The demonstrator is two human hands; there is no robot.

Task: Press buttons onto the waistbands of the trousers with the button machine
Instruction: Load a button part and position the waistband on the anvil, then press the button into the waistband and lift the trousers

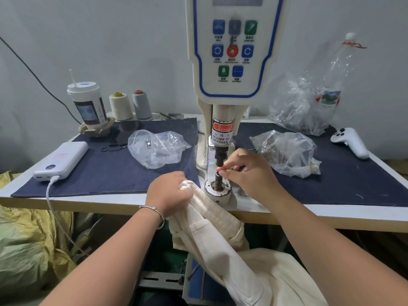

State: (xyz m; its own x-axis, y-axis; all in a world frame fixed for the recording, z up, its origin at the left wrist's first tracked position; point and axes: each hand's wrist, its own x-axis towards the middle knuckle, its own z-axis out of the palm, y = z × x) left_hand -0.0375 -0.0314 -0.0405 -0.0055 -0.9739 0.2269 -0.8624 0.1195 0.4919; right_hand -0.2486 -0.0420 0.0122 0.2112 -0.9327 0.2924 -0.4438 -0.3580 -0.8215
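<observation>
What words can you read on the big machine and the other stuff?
"WARNING": red label on the button machine.
"KE CARE OF / UR FINGER": white label below it, cut off at its left.
Control panel button captions: too blurred.
Cup and bottle label: unreadable.

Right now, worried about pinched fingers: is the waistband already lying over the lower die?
No, the left hand grips the trousers beside the bare lower die.

The cream trousers (220, 239) hang off the table edge, their waistband bunched in the grip of the left hand (169, 193), just left of the lower die. The button machine (231, 62) stands upright beyond both hands, its black punch directly above the right hand's (247, 171) fingertips, which pinch a small part at the lower die (217, 183).
</observation>
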